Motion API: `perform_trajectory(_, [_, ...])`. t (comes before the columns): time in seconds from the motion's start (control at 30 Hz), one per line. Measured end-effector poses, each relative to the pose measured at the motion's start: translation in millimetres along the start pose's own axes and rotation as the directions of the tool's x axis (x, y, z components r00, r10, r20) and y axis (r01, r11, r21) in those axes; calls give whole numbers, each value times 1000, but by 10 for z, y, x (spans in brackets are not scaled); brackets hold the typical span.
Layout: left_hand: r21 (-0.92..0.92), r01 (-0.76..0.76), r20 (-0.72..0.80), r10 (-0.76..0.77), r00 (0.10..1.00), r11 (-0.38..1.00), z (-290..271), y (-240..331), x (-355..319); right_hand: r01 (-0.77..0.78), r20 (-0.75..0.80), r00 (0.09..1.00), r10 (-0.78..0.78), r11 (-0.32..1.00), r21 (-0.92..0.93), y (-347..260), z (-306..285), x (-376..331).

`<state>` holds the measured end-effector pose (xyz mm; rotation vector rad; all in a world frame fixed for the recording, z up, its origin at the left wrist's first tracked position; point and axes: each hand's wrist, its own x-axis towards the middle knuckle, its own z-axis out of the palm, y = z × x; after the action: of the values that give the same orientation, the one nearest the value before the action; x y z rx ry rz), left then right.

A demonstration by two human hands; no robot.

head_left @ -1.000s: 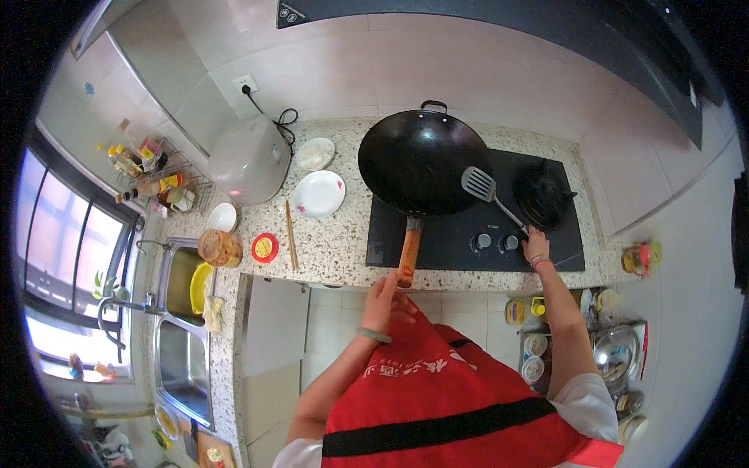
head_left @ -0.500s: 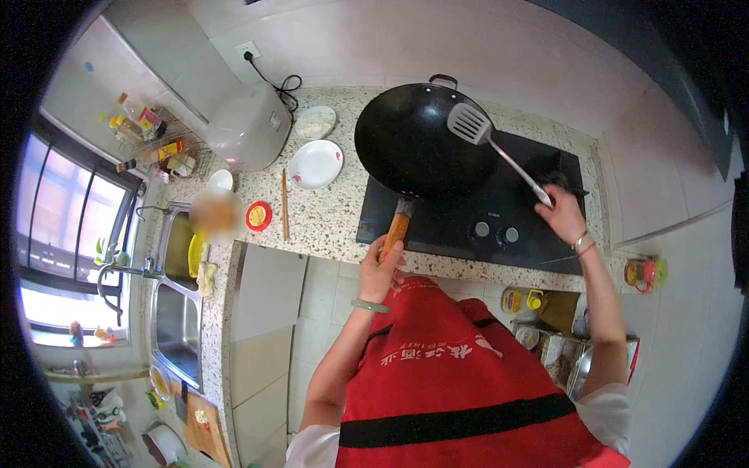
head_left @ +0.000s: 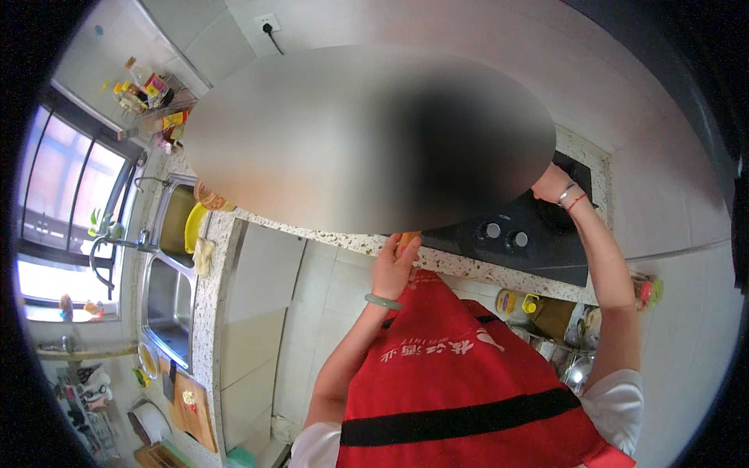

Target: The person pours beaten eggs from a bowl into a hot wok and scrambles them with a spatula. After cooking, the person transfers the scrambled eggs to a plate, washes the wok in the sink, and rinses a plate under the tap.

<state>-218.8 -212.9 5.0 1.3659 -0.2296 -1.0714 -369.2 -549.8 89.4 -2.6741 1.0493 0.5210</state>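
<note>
My left hand (head_left: 392, 269) is wrapped round the wooden wok handle (head_left: 409, 243) at the counter's front edge. A large blurred patch covers the wok itself, leaving only a dark smear above the black stove (head_left: 538, 253). Over the stove's right side, my right hand (head_left: 552, 184) is closed at the edge of that blur. Half a second ago it gripped a slotted metal spatula, whose blade and shaft are now hidden. Plates, chopsticks and the white cooker seen earlier are also under the blur.
A double sink (head_left: 168, 304) with a faucet (head_left: 117, 267) is at the left. Further down lies a cutting board (head_left: 195, 417) with chopped food. Bottles (head_left: 144, 90) crowd a rack by the window. Pots and an oil jug (head_left: 530, 303) sit below the counter at right.
The view has shifted slightly, and a large blur now covers the wok and most of the counter. My left hand stays on the wok handle; my right hand is nearer the stove's far edge.
</note>
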Motion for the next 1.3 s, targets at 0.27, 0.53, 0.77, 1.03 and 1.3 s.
perform_trajectory(0.27, [-15,21,84,-20,996,1000,-98,-23,-37,-175,130,980,149,962,212,-452,-270,-383])
perform_trajectory(0.53, [32,-43,97,40,995,999,-129,-26,-45,-88,-99,990,97,992,91,-375,71,-139])
perform_trajectory(0.77, [25,20,100,-22,995,999,-106,16,-90,-136,-150,978,144,989,61,-383,136,-191])
perform_trajectory(1.03, [-38,17,48,-16,999,999,-142,-60,-93,43,-636,771,33,994,104,148,477,-1033])
perform_trajectory(1.3, [-8,5,-8,-5,1000,1000,-72,-62,-69,69,-728,671,144,965,255,914,1671,-1212])
